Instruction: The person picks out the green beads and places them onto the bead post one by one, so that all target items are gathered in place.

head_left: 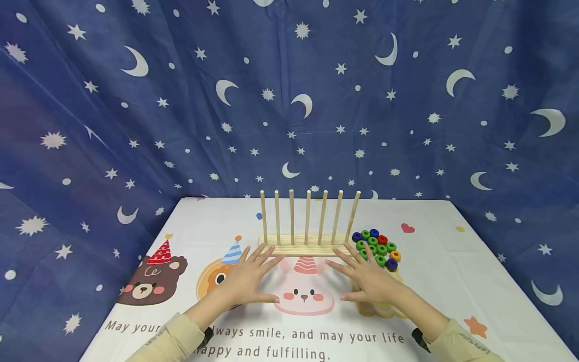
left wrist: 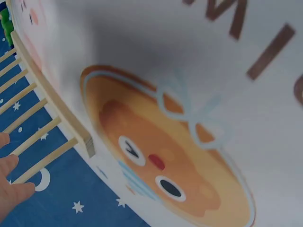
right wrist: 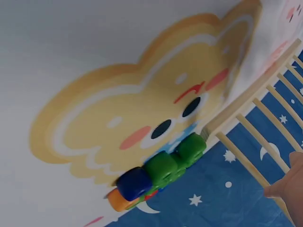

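Note:
My left hand (head_left: 250, 279) is spread with straight fingers, its fingertips in front of the left part of a wooden peg stand (head_left: 289, 250). Opposite it, my right hand (head_left: 372, 279) is spread the same way near the stand's right end, holding nothing. Several upright wooden pegs rise in a row from the stand's base, all bare. Beside the right hand lies a cluster of rings (head_left: 372, 242) in green, blue, red and orange, partly covered by its fingers. In the left wrist view, fingertips (left wrist: 9, 165) overlap the pegs; the right wrist view shows green rings (right wrist: 163, 168) by the stand's end.
A white tablecloth (head_left: 434, 281) printed with cartoon animals and lettering covers the table. Behind and to the left hangs a blue curtain (head_left: 271, 125) with moons and stars. The table's back edge runs behind the peg stand.

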Motion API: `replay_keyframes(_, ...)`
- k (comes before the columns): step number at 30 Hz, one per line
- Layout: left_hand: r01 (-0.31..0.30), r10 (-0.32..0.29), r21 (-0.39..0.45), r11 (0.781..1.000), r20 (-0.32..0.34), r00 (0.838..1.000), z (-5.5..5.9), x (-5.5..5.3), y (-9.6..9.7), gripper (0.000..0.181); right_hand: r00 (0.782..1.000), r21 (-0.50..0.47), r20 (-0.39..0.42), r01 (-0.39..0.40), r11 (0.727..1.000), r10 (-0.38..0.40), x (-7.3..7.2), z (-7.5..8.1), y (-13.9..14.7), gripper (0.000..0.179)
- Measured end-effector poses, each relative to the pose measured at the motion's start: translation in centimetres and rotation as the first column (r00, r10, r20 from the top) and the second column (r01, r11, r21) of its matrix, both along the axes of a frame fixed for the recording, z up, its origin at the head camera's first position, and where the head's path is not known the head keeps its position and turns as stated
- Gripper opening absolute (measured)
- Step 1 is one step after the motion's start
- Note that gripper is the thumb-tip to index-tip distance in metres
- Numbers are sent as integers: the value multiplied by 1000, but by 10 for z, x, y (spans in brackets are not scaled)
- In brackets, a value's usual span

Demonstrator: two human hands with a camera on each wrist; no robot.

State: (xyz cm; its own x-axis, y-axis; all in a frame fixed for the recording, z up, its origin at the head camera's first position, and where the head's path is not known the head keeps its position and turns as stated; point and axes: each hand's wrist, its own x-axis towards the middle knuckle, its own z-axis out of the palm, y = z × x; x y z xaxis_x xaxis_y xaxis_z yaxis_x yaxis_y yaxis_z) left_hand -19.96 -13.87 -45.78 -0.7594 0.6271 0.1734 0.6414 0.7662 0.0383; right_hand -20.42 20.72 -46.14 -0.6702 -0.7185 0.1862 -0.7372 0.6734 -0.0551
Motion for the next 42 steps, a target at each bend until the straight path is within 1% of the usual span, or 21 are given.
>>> replay_keyframes(5, -9, 9, 12, 1000, -20, 1000, 7, -2, -2, 97, 1000, -21, 1, 1, 1000, -1, -3, 5, -2, 80)
replay_keyframes(9, -16, 17, 19, 1000, -21, 1000, 12, -1, -4, 97, 1000, -27, -14, -2, 1000, 1, -4, 8, -3, 81)
replay_keyframes(15, -16, 17, 47, 999, -23, 1000, 15, 0, -3, 96, 999, -26, -38, 4, 1000, -5, -3, 14, -1, 81)
replay_keyframes(20, -17, 19, 44, 999, -32, 999, 17, 2, -3, 95, 1000, -42, -23, 9, 999, -10, -2, 19, 0, 80)
replay_keyframes(23, -9, 12, 56, 998, -42, 999, 19, 3, -3, 94, 1000, -60, -11, 1, 998, -2, -1, 22, 0, 79)
replay_keyframes(27, 17, -12, 92, 996, -57, 998, 20, 5, -3, 89, 1000, -83, 8, 0, 997, 1, 1, 25, 0, 79)
replay_keyframes(30, 21, -14, 112, 993, -58, 998, 22, 6, -3, 85, 1000, -83, 18, 4, 997, -3, 3, 28, -1, 78)
replay_keyframes(33, 8, -1, 124, 992, -56, 998, 24, 6, -3, 79, 999, -69, 31, 12, 998, -10, 4, 30, -1, 77)
replay_keyframes(38, -12, 19, 110, 994, -62, 998, 23, 6, -2, 70, 999, -57, 45, 13, 998, -11, 4, 34, -1, 74)
replay_keyframes(42, -30, 34, 105, 994, -40, 999, 22, 7, -3, 66, 999, -42, 51, 9, 999, -7, 2, 37, -1, 71)
